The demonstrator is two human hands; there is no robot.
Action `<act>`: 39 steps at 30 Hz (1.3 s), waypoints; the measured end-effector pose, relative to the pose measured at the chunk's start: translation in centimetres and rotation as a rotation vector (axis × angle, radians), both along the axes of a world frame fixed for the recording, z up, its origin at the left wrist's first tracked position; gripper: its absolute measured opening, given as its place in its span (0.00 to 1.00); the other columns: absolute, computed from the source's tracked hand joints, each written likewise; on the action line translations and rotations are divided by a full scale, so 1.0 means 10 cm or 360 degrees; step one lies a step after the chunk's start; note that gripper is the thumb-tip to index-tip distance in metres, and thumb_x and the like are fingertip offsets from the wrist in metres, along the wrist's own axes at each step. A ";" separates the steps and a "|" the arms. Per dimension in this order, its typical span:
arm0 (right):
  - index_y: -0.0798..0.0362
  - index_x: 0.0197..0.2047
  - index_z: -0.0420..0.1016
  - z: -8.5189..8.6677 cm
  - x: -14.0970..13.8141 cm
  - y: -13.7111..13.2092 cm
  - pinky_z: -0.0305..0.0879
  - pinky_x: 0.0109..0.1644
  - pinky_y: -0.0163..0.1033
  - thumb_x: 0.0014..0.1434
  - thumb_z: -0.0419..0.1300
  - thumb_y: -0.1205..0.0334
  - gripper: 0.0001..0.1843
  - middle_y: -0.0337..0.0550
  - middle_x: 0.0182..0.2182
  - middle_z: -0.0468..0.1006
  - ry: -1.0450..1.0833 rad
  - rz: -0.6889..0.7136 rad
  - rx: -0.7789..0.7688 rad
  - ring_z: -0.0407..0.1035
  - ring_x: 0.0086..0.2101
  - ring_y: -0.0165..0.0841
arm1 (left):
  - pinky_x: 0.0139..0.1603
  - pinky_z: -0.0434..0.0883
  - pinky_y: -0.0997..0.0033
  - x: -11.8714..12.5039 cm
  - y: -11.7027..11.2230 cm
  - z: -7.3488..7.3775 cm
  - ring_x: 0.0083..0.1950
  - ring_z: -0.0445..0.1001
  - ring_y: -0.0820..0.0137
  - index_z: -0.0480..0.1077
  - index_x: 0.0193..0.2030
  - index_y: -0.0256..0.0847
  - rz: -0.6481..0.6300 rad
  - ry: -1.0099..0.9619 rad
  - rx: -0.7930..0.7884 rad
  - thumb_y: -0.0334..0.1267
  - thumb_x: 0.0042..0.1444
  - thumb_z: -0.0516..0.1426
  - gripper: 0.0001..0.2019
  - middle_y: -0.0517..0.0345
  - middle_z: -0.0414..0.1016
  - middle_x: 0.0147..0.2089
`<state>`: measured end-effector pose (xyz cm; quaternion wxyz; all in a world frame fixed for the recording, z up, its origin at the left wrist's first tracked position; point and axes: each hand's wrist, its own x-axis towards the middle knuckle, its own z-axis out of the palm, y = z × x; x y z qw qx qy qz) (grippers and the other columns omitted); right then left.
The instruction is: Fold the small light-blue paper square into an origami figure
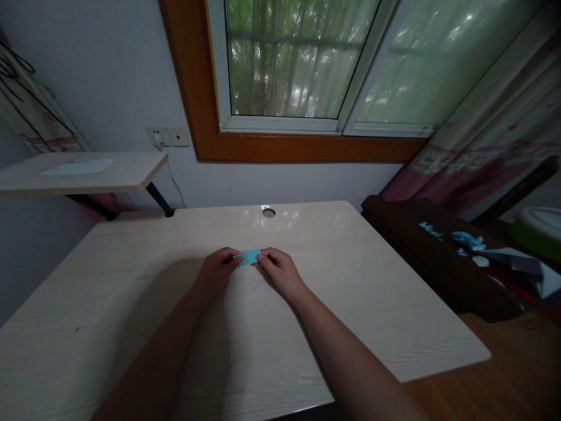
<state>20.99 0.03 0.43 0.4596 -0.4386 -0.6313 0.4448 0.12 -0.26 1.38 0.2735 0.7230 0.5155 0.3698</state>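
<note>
A small light-blue piece of paper [249, 256] sits between my two hands, near the middle of a pale wooden desk [131, 280]. My left hand [217, 271] pinches the paper's left end with fingers curled. Its right end is pinched by my right hand [280, 270] in the same way. Both forearms reach in from the bottom edge. The paper looks folded and rests low over the desktop; whether it touches the surface is unclear.
A cable hole [269, 212] lies at the desk's far edge. A raised side shelf [79, 171] stands at the left, a wall socket [168, 137] behind it. A dark cabinet [438, 263] with clutter sits to the right, beneath a window and curtain.
</note>
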 end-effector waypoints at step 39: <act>0.54 0.32 0.76 0.00 0.00 0.04 0.61 0.30 0.35 0.55 0.63 0.52 0.13 0.39 0.22 0.74 0.0266 -0.0112 -0.0176 0.66 0.25 0.31 | 0.52 0.72 0.61 0.03 -0.01 -0.05 0.51 0.73 0.63 0.71 0.54 0.45 -0.0348 -0.0004 0.0346 0.41 0.54 0.64 0.20 0.50 0.73 0.49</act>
